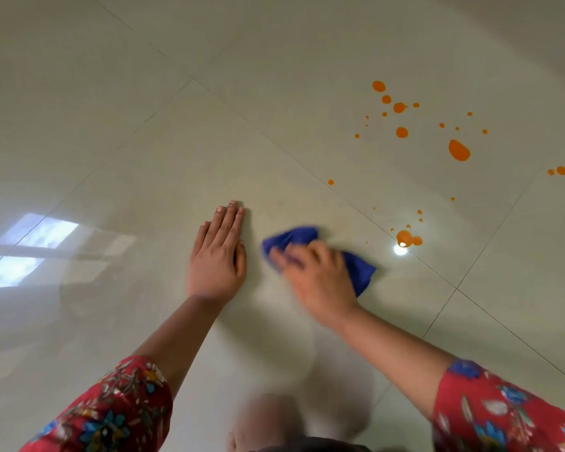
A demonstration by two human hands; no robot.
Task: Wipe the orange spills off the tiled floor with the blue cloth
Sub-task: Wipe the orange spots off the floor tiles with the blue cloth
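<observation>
The blue cloth point(294, 237) lies bunched on the tiled floor point(144, 158) under the right hand point(317, 278), just short of the nearest orange blot point(404, 237), which sits beside a bright glare spot point(400, 250). That hand is blurred. Its grip looks like fingers laid over the cloth and bearing down, but I cannot tell whether they pinch a fold. The left hand point(216, 259) sits flat on the tile close by, fingers together, holding nothing, propping the body. I'd say the good stroke now goes rightward: cover that blot whole, press, then draw it inward so it doesn't smear along the grout line. The farther scatter point(459, 150) wants a clean fold, since its 1 big drop could streak.
</observation>
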